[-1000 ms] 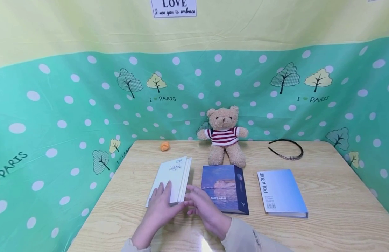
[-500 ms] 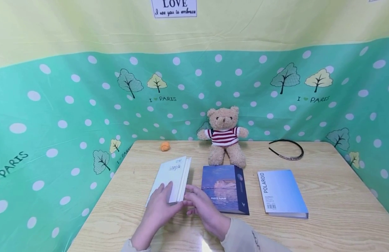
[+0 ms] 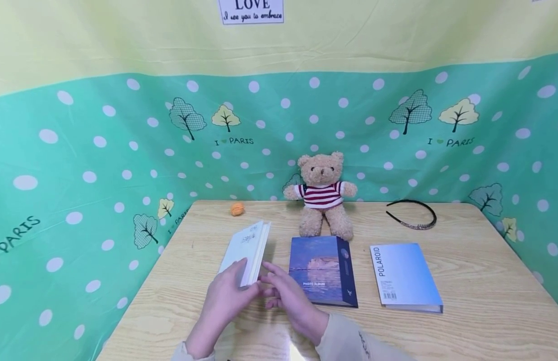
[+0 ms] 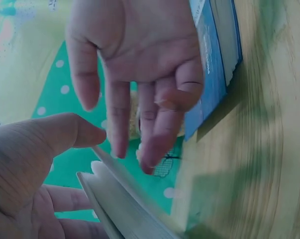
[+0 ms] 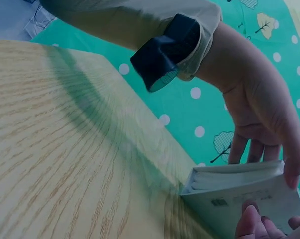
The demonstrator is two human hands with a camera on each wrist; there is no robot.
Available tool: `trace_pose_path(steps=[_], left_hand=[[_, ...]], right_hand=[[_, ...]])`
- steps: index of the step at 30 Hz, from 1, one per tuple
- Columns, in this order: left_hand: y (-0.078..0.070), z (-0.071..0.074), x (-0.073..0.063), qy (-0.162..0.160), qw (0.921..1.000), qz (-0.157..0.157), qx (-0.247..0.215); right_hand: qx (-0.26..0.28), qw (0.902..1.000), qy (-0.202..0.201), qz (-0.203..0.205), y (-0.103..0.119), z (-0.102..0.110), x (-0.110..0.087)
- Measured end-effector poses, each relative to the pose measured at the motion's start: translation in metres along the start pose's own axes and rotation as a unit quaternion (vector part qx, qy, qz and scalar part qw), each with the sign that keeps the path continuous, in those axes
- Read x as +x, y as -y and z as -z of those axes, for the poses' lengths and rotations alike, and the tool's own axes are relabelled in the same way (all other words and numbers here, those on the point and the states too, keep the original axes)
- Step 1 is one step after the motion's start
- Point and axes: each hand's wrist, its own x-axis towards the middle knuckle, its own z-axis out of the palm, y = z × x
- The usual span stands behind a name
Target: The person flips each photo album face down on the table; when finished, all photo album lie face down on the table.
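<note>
In the head view a white book (image 3: 244,244) with handwriting-like characters on its cover stands tilted at the left of the table. My left hand (image 3: 225,296) grips its near end, fingers over the cover and thumb at the near right edge. My right hand (image 3: 290,301) is at the book's right side, fingers loosely bent. The left wrist view shows the book's page edges (image 4: 125,204) beside my left thumb, with the right hand (image 4: 140,55) above. In the right wrist view, right fingertips (image 5: 249,221) lie against or just before the barcoded side; contact is unclear.
A blue photo album (image 3: 312,265) lies right of my right hand, and a pale blue Polaroid album (image 3: 405,276) farther right. Behind sit a teddy bear (image 3: 323,195), a black headband (image 3: 419,223) and a small orange object (image 3: 237,209). A patterned curtain (image 3: 279,120) hangs behind the table.
The white book is tilted more steeply, and its right edge has shifted slightly left. My left hand has moved with it; the right hand has shifted a little left.
</note>
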Motion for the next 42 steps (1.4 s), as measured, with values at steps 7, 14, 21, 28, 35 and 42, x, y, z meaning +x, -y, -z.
trace_pose_path(steps=[7, 14, 21, 28, 35, 42], left_hand=[[-0.003, 0.005, -0.001, -0.014, 0.9996, 0.019, -0.016], [-0.007, 0.011, -0.001, -0.016, 0.9971, 0.038, -0.064], [-0.006, 0.014, -0.003, -0.015, 0.9906, 0.022, -0.134], [-0.006, 0.013, -0.004, -0.012, 0.9862, 0.013, -0.165], [-0.005, 0.015, -0.004, -0.012, 0.9824, -0.009, -0.186], [-0.002, 0.019, -0.003, -0.023, 0.9795, -0.007, -0.200]], right_hand=[[-0.038, 0.9992, 0.006, -0.012, -0.011, 0.001, 0.002], [-0.065, 0.9974, 0.019, -0.023, -0.022, 0.000, 0.002], [-0.083, 0.9946, 0.045, -0.043, -0.026, 0.001, 0.001], [-0.090, 0.9941, 0.046, -0.039, -0.026, 0.001, 0.003], [-0.090, 0.9942, 0.045, -0.037, -0.026, 0.001, 0.003], [-0.088, 0.9936, 0.054, -0.047, -0.025, 0.002, 0.004]])
